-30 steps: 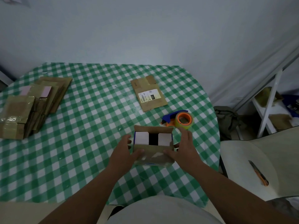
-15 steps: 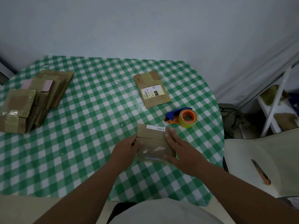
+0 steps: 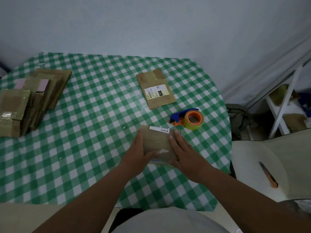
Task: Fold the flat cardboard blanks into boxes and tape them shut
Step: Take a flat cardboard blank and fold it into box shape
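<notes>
Resting on the green-and-white checked counter (image 3: 84,148) near its front edge, a small brown cardboard box (image 3: 158,143) with its top flaps folded down is seen between both hands. The left hand (image 3: 139,155) is laid flat against the box's left side, fingers straight, thumb on top; the right hand (image 3: 183,152) is pressed flat over the right part of the top — fingers extended, nothing curled round the box. A white barcode label is noted at the box's far edge. Just beyond, to the right, an orange-and-blue tape dispenser (image 3: 189,118) is placed. Farther back lies a flat brown cardboard blank (image 3: 155,90) — labelled. A stack of flattened brown cardboard blanks (image 3: 28,101) is kept at far left.
</notes>
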